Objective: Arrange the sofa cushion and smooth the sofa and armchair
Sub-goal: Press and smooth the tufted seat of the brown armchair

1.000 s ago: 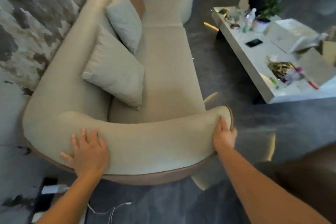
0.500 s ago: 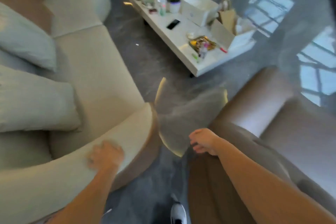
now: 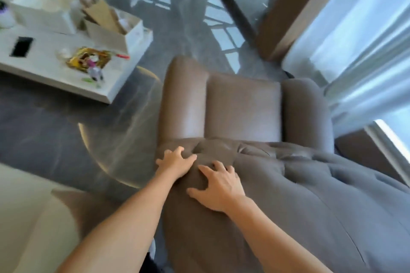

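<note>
A brown tufted armchair [image 3: 241, 108] fills the middle and right of the head view, seen from behind its backrest. My left hand [image 3: 175, 163] lies on the top left corner of the backrest, fingers spread and slightly curled into the padding. Beside it my right hand [image 3: 218, 186] rests flat on the backrest top, fingers apart. Neither hand holds anything. The cream sofa's arm [image 3: 26, 217] shows at the lower left; its cushions are out of view.
A white coffee table [image 3: 66, 77] at the upper left carries boxes, a phone and small clutter. Glossy dark floor [image 3: 55, 135] separates it from the chair. Sheer curtains and a window [image 3: 366, 51] stand at the right behind the chair.
The view has swung right from the sofa to the armchair. Both hands left the sofa's arm and now rest on the armchair's backrest.
</note>
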The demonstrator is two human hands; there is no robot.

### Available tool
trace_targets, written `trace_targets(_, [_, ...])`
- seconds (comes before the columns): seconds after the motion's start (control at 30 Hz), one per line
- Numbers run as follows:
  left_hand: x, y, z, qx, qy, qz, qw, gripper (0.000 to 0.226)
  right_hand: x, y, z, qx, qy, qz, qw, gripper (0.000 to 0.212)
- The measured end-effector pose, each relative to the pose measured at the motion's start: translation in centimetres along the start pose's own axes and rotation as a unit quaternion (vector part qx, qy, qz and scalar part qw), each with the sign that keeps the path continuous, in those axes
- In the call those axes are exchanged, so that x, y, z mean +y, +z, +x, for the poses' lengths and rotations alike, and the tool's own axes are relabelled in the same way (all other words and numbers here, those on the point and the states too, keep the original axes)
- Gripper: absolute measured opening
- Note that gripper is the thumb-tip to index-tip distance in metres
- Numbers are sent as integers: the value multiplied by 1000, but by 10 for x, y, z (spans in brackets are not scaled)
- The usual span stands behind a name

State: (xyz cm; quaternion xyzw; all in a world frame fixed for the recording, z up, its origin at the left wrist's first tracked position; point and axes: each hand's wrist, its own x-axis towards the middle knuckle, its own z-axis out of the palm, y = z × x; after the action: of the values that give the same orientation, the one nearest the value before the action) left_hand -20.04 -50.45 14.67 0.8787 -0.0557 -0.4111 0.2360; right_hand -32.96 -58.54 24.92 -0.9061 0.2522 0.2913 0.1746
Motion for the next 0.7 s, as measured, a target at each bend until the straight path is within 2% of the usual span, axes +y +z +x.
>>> trace_targets(0.17, [12, 18, 10, -57, -32, 62, 996, 82, 3, 20, -12, 36, 32, -73, 996, 89])
trace_targets(0.27, [7, 27, 9, -57, -37, 77, 995, 81, 19, 21, -19, 17, -11, -92, 996, 87])
trace_targets(0.33, [-1, 37, 9, -50, -32, 78, 995, 82, 59, 8, -27, 18, -21, -94, 995, 84])
trace_targets(0.47, [-10, 54, 8, -35, -29, 78, 996, 80, 192, -32, -57, -38, 98, -48, 993, 84])
trace_targets(0.5, [-10, 59, 7, -26, -25, 83, 996, 77, 214, -36, -64, -42, 105, -43, 993, 86])
trace_targets(0.7, [11, 98, -38, 40, -49, 7, 998, 71, 258, -27, -64, -62, 2, -39, 997, 87])
